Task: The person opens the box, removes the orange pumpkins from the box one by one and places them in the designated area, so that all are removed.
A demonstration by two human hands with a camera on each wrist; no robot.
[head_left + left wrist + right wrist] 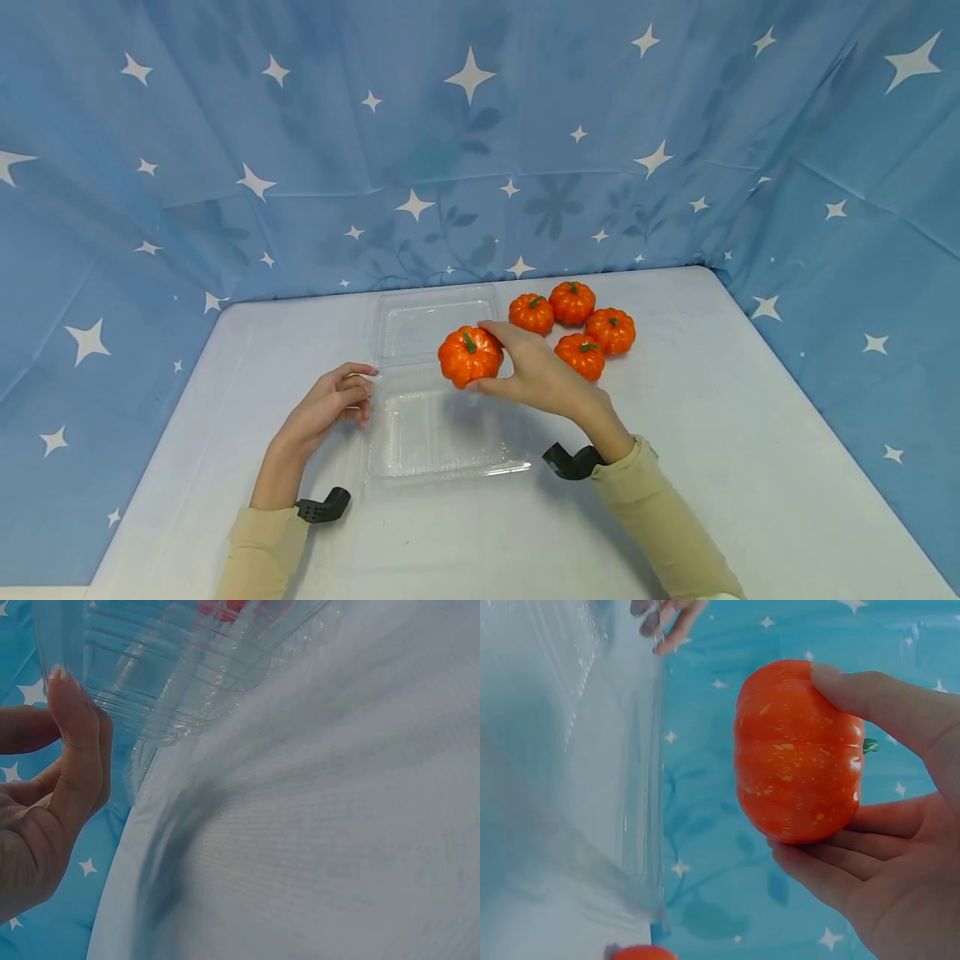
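My right hand holds a small orange toy pumpkin with a green stem, thumb and fingers on opposite sides. It hangs above a clear plastic clamshell box that lies opened flat on the table. In the right wrist view the pumpkin shows yellow flecks. At the box's left side, my left hand pinches the rim with bent fingers. The left wrist view has the thumb overlapping the ribbed clear box wall.
Several more orange pumpkins are grouped on the white table right of the box's far half. A blue curtain with white stars hangs round the table's back and sides.
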